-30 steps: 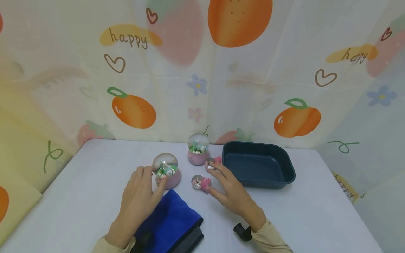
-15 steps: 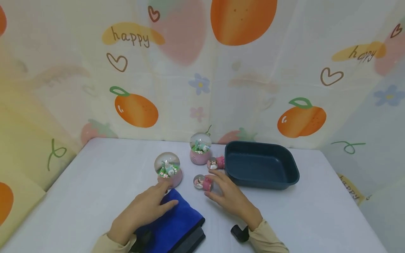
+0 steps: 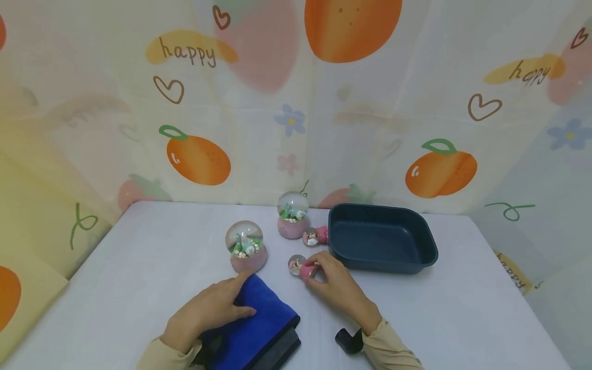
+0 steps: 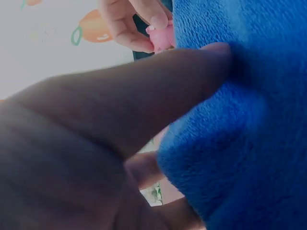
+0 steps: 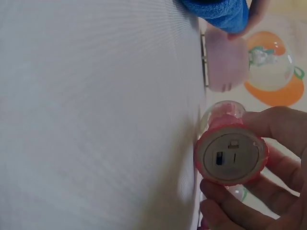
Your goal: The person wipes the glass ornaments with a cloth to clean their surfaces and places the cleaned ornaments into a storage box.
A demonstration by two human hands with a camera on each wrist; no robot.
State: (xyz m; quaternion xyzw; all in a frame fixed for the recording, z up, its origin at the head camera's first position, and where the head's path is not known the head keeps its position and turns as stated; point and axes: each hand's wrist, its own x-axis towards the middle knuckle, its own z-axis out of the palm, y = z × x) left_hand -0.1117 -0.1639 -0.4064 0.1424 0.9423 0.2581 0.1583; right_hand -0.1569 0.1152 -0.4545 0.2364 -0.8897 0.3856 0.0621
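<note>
My right hand (image 3: 343,289) pinches the pink base of a small snow globe (image 3: 305,270) lying on its side. The right wrist view shows the round underside of that globe (image 5: 232,155), with a small switch, between thumb and fingers. My left hand (image 3: 208,311) holds the near-left edge of a folded blue cloth (image 3: 270,316); in the left wrist view the thumb lies over the cloth (image 4: 268,134) and fingers show behind its edge. Just beyond the left fingertips stands a large snow globe (image 3: 247,252) with a pink base, slightly tilted in view.
A second large snow globe (image 3: 292,218) stands farther back. Beside it another small snow globe (image 3: 315,236) lies against a dark rectangular tray (image 3: 384,264) at the right. A black object (image 3: 349,341) sits by the right sleeve. A printed fabric backdrop (image 3: 259,128) rises behind the table.
My left hand has left the nearer large snow globe, drawn back and taken the blue cloth's edge. My right fingers have closed around the nearer small globe's base and turned it slightly.
</note>
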